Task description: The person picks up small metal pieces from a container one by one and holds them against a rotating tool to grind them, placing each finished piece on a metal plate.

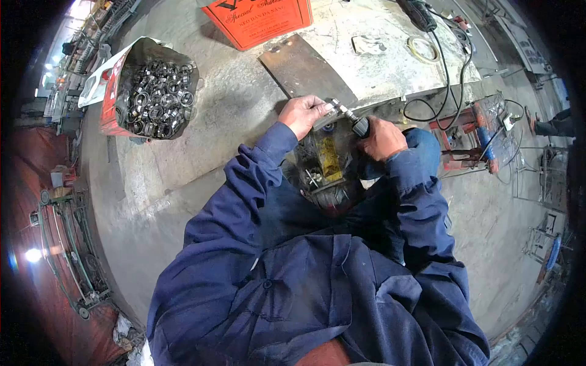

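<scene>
My left hand is closed in a pinch at the near edge of the work surface, with a small shiny metal piece at its fingertips. My right hand wraps around a dark handheld rotary tool. Its narrow metal tip points up and left, close to the metal piece. Beyond both hands lies a flat brown metal plate. Below them, between my knees, is a dark container with a yellow block and small metal bits in it.
To the left stands a cut-open tin full of metal rings. An orange-red can stands at the far side. A black power tool with looping cables and a tape roll lie right. A red metal frame stands beyond my right knee.
</scene>
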A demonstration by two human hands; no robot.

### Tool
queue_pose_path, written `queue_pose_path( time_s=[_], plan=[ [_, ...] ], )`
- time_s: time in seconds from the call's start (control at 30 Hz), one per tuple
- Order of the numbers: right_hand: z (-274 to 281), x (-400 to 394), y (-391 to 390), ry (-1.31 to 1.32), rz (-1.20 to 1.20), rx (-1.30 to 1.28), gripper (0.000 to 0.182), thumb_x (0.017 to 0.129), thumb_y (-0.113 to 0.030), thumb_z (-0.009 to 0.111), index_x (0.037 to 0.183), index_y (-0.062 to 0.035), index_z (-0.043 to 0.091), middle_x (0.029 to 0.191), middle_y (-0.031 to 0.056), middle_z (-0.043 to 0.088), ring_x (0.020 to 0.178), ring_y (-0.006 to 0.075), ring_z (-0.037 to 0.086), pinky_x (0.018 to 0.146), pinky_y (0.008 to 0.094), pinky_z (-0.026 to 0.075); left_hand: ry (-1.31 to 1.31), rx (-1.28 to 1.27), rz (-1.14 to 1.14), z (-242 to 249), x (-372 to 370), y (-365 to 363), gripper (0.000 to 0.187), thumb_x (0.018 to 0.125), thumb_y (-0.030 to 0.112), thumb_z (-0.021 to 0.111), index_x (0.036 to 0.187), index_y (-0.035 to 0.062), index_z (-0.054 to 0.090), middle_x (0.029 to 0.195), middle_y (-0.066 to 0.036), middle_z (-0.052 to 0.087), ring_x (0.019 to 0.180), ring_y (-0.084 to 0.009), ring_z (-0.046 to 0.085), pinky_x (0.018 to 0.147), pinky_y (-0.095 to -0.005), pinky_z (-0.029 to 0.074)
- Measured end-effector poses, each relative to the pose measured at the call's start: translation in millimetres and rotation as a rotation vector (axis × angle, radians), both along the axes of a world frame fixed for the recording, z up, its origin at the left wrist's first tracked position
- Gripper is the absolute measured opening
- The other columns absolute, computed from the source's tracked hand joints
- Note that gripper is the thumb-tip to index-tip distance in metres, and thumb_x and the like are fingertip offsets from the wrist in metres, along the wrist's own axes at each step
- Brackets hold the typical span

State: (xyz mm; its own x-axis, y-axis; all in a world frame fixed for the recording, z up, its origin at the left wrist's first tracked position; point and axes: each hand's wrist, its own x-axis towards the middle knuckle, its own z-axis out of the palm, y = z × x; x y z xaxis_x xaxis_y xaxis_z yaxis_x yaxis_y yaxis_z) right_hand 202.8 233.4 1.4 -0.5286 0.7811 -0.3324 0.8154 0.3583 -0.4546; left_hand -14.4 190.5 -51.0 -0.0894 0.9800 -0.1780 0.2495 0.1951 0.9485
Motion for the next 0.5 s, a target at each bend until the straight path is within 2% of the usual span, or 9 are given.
queue_pose_path(
  time_s=[0.07,0.17,0.27,0.5],
  plan=[
    [-2.5,1.1,-2.4,-0.004,-0.002,-0.023,0.03,0.068,-0.021,0.065,0.092,-0.0021,0.061,0.086,0.0217,0.063,0.086,0.0378,0.061,0.073,0.0443,0.048,-0.101,0.031,0.027,2.8,3.3,-0.8,0.026,0.085,0.027,0.065,0.086,0.0018,0.065,0.076,-0.002,0.065,0.072,-0.0077,0.053,0.068,-0.0248,0.044],
    [-14.7,1.1,-7.2,-0.021,0.039,0.012,0.031,0.069,-0.021,0.065,0.093,-0.0027,0.061,0.086,0.0217,0.063,0.086,0.0375,0.061,0.073,0.0444,0.048,-0.083,0.038,0.039,1.2,1.9,-1.5,0.027,0.084,0.029,0.065,0.087,0.0018,0.065,0.077,-0.003,0.065,0.072,-0.0079,0.053,0.068,-0.0249,0.044],
    [-15.2,2.5,-3.9,0.082,0.034,0.012,0.031,0.068,-0.021,0.065,0.093,-0.0033,0.061,0.087,0.0217,0.063,0.087,0.0374,0.061,0.074,0.0443,0.048,-0.041,-0.005,0.019,0.9,-0.7,-0.9,0.029,0.084,0.029,0.066,0.087,0.0006,0.065,0.077,-0.003,0.065,0.071,-0.0078,0.053,0.068,-0.0252,0.044],
    [-9.6,0.9,-2.5,-0.008,0.002,-0.008,0.033,0.067,-0.022,0.066,0.094,-0.0029,0.061,0.088,0.0222,0.063,0.088,0.0376,0.061,0.075,0.0442,0.049,-0.082,0.033,0.053,-0.8,3.1,-0.5,0.027,0.084,0.029,0.065,0.086,0.0021,0.066,0.074,-0.002,0.063,0.069,-0.0076,0.052,0.067,-0.0256,0.043]
  ],
)
